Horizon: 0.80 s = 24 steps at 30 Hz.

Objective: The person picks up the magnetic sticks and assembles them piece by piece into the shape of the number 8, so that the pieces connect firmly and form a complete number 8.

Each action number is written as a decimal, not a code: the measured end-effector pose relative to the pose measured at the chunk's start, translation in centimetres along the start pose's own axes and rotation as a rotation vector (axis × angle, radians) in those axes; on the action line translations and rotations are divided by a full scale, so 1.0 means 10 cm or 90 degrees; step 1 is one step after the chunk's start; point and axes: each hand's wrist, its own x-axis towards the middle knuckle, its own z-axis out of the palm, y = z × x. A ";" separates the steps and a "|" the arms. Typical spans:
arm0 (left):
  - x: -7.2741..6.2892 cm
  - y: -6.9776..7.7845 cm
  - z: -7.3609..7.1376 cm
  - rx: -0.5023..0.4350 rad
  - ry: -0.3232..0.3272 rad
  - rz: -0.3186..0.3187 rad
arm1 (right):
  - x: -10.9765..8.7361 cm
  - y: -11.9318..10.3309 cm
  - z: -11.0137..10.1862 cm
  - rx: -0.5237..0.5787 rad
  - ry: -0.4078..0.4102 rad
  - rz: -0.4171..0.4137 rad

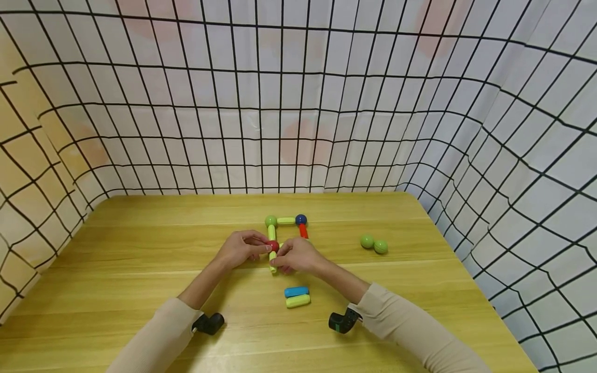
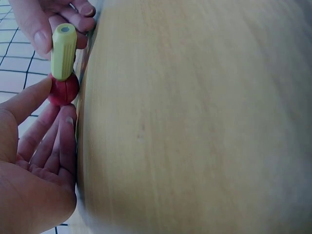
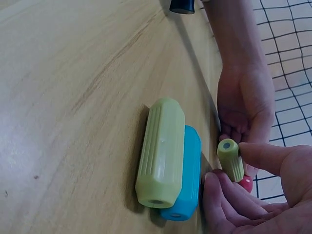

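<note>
Pinching a red ball (image 2: 64,91) with the left hand (image 1: 240,248) and a yellow stick (image 2: 63,54) with the right hand (image 1: 300,255).
Held against each other at the near-left corner of a ball-and-stick frame (image 1: 286,220), with a blue stick (image 1: 296,291) beside a second yellow stick (image 1: 298,301) nearer on the table (image 1: 140,285) and two green balls (image 1: 381,246) well to the right.

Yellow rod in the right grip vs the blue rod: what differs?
Colour: the held rod is yellow, the blue rod blue.
Support: the right grip pinches the held rod; the blue rod lies on the table.
Neighbour: the held rod meets the red ball; the blue rod lies beside a loose yellow rod.
Shared: faceted bodies, grey disc in the visible end.
</note>
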 end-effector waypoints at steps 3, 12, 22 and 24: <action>0.00 0.00 0.00 -0.001 0.000 0.000 | 0.00 0.00 0.01 0.027 0.001 0.005; 0.00 0.01 0.00 -0.003 0.000 0.001 | -0.05 -0.02 0.05 0.085 0.013 -0.017; 0.00 0.01 -0.01 -0.005 -0.001 -0.001 | -0.06 -0.04 0.06 0.093 0.015 -0.021; 0.01 0.01 -0.01 -0.003 0.000 0.000 | -0.06 -0.03 0.06 0.092 0.012 -0.024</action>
